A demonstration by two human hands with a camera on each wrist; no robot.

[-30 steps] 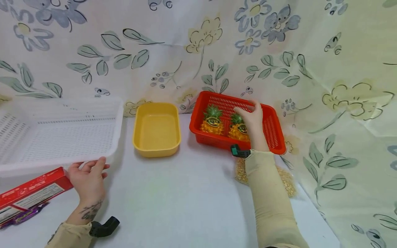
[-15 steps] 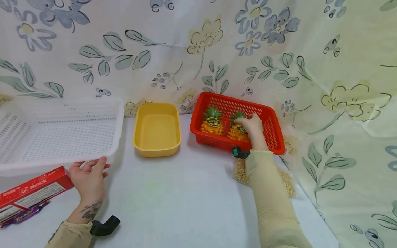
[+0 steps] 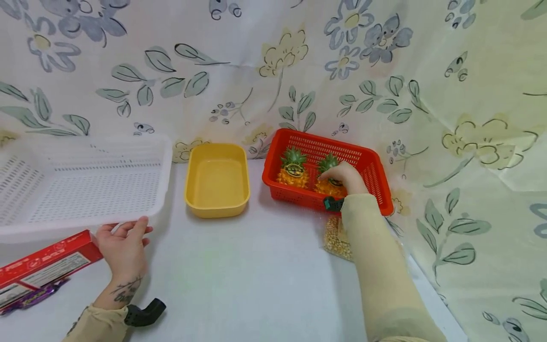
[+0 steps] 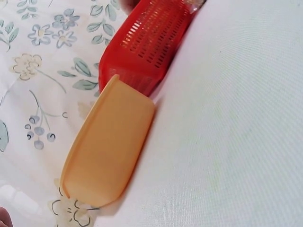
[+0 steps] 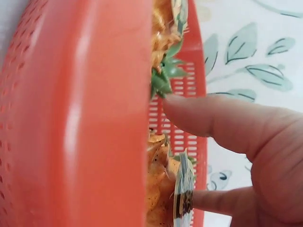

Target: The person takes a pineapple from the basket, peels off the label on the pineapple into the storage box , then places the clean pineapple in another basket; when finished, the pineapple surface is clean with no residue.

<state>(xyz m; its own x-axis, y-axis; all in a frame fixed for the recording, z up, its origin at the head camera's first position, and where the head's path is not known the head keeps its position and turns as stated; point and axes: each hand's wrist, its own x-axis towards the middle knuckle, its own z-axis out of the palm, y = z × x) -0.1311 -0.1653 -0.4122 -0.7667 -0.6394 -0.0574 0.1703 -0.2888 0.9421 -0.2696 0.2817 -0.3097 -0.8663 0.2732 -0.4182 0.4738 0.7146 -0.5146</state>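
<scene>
My right hand (image 3: 350,178) reaches over the right-hand one of two small orange pineapples (image 3: 326,189) in the red basket (image 3: 373,183). In the right wrist view the thumb (image 5: 199,114) stretches across near green leaves, apart from the lower pineapple (image 5: 158,189), while a finger is right at its label. The left pineapple (image 3: 293,175) lies beside it, with a black and yellow label. My left hand (image 3: 124,254) rests with loosely curled fingers at the front rim of the white basket (image 3: 166,190). The red box (image 3: 51,256) ends right beside that hand.
A yellow tub (image 3: 218,213) stands between the two baskets. A clear bag of yellow grains (image 3: 335,240) lies before the red basket, partly behind the right sleeve. A purple wrapped bar (image 3: 34,299) lies along the red box. Flowered cloth (image 3: 273,61) hangs behind.
The right hand has come down from above the red basket onto the right pineapple, its fingers now lower and more bent. The left hand keeps its place at the white basket.
</scene>
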